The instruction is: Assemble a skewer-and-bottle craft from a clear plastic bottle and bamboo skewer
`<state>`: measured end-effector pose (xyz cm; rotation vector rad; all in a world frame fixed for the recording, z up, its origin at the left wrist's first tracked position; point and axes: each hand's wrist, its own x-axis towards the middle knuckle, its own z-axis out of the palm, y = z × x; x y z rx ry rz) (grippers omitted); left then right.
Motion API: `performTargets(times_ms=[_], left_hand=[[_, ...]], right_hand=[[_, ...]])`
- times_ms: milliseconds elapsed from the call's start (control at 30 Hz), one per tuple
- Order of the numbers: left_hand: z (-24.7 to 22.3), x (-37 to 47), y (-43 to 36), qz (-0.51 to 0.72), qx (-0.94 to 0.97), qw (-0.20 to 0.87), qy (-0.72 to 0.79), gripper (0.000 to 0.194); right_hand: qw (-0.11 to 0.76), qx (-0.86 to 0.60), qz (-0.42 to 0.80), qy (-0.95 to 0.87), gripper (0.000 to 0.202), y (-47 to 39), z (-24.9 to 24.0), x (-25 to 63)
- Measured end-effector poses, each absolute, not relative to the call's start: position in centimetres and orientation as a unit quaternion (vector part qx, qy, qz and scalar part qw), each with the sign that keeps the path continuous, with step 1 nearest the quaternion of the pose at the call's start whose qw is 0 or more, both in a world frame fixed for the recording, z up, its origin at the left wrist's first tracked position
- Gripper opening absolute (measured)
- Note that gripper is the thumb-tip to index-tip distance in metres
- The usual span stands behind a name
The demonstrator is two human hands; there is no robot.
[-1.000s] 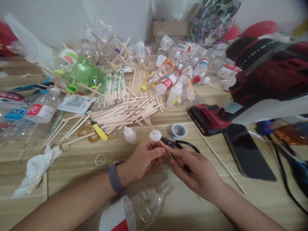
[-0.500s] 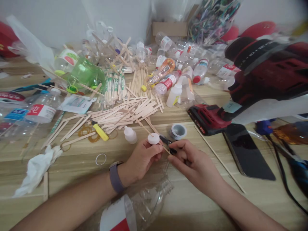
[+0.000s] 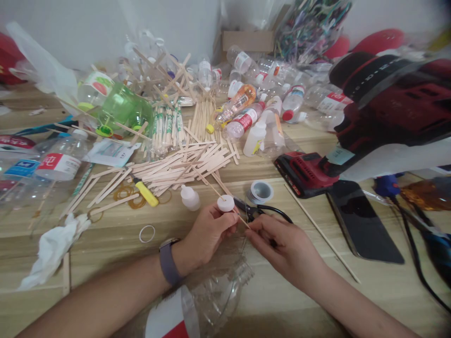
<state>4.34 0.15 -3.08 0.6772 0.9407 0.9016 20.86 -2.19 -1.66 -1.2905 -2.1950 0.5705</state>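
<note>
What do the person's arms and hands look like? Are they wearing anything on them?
The left hand is bare, with no glove, and on that wrist is a watch with a greyish-purple strap. The right hand has no glove either, and its wrist has nothing on it. No sleeves show on the forearms.
</note>
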Motion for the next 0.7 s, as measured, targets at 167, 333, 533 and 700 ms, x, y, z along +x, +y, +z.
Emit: performTargets(times_ms=[167,333,533,700], left_hand=[[-3.08,4.34,0.16,0.411,0.317,0.738,0.431,0.016],[-3.11,4.37,0.19,0.410,0.324,0.733,0.434,0.016],[-2.99,4.39,0.22,0.401,0.331,0.729,0.446,0.015],[-2.99,4.44,0.21,0.399,0.332,0.725,0.452,0.015]], right_hand=[[0.264,-0.460,0.171,-0.830,0.020,-2.07,-1.78,20.96],[0.262,-0.453,0.143,-0.840,0.021,-2.04,-2.05,21.06],[0.258,-0.451,0.106,-0.848,0.023,-2.08,-2.11,21.07],[0.258,-0.445,0.075,-0.854,0.024,-2.05,-2.19,21.10]])
